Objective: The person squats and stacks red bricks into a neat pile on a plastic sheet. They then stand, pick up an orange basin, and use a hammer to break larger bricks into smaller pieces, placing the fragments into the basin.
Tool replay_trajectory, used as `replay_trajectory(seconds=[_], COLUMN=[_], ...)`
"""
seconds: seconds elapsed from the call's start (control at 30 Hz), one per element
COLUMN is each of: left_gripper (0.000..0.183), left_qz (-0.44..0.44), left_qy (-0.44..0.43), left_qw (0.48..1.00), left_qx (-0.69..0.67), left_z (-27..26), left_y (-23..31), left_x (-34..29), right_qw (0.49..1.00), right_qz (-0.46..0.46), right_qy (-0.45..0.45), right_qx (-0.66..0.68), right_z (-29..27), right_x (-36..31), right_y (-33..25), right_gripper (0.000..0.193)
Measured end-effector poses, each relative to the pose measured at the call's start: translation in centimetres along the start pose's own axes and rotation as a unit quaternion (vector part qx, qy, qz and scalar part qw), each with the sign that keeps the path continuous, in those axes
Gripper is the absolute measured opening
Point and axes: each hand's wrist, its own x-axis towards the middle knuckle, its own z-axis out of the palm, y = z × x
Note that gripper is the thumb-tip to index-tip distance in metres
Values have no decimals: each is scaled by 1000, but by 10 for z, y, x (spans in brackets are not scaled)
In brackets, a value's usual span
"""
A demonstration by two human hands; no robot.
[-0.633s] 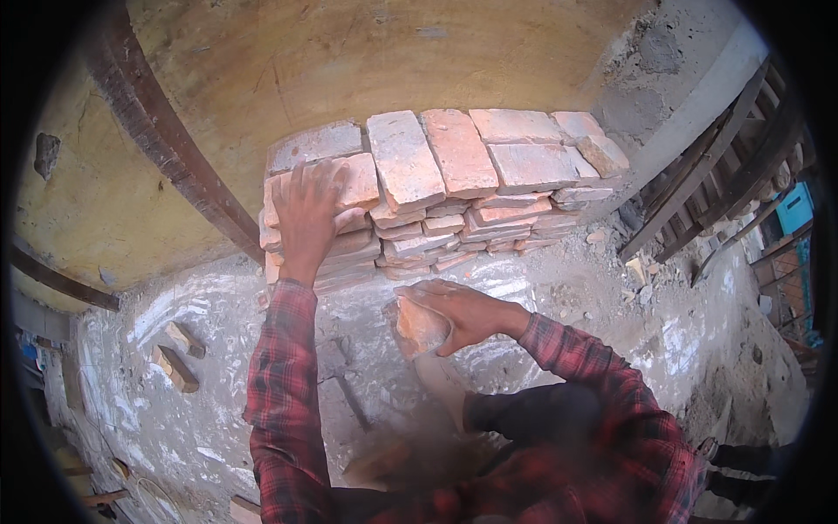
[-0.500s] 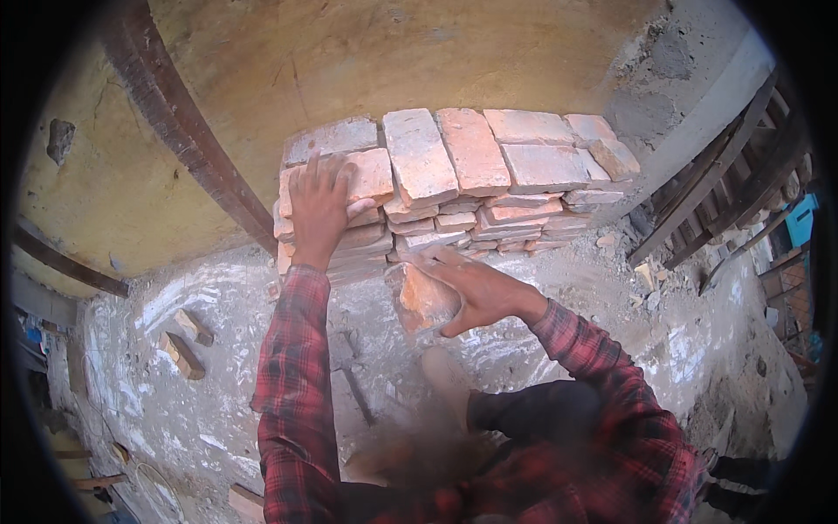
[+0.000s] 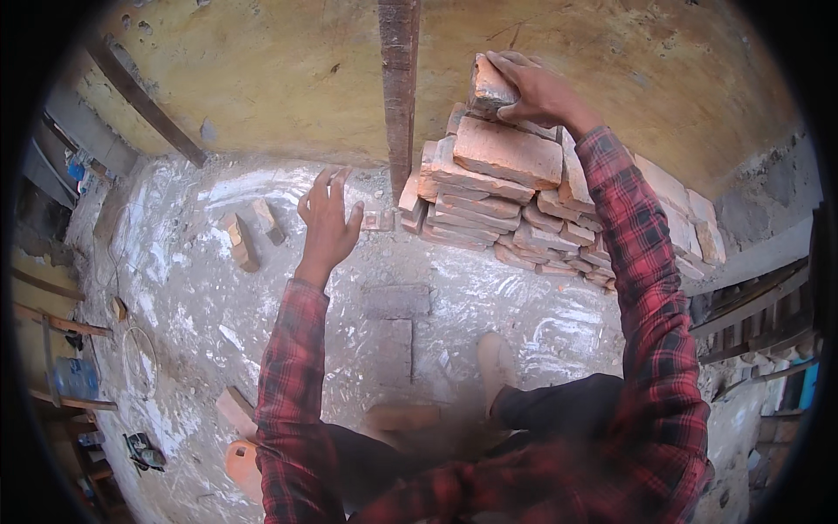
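Observation:
My right hand (image 3: 539, 90) is closed round a brick (image 3: 490, 86) at the back left top of the brick stack (image 3: 489, 188), close to the yellow wall. Whether that brick rests on the one below or hangs just above it, I cannot tell. Below it, a reddish brick (image 3: 509, 153) lies lengthwise on the stack's top layer. My left hand (image 3: 328, 218) is in the air to the left of the stack, fingers apart and holding nothing. Near it on the dusty ground lie two brick pieces (image 3: 237, 242).
A dark wooden post (image 3: 400, 87) stands against the yellow wall (image 3: 297, 79) beside the stack's left end. Flat bricks (image 3: 395, 342) lie on the ground before me. Another brick (image 3: 236, 412) and an orange piece with a hole (image 3: 244, 467) lie near my left forearm.
The view has swung left. My right hand has gone from low in front of the stack to its back top with a brick. My left hand has come off the stack to the left.

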Motion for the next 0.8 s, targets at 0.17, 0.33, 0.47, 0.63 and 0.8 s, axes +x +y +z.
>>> replay_trajectory(seconds=[0.17,0.33,0.47,0.63,0.8], left_gripper=[50,39,45,86,114], left_qz=[-1,-41,-319,-615,-797], left_qy=[-25,-123,-83,78,-83], left_qw=[998,987,943,734,586], left_qx=[-60,-93,-38,278,124], left_z=[-20,-17,-29,-80,-97], left_y=[-29,-82,-134,-223,-252], left_x=[-20,-151,-323,-473,-498], right_qw=[995,994,960,933,973], right_qz=[79,-40,-126,-73,-141], right_qy=[-2,56,17,7,183], right_qx=[-57,-82,-250,-352,-18], right_z=[74,98,94,84,72], right_x=[6,14,23,17,-39], right_y=[23,29,63,32,-105], right_gripper=[86,59,57,56,50])
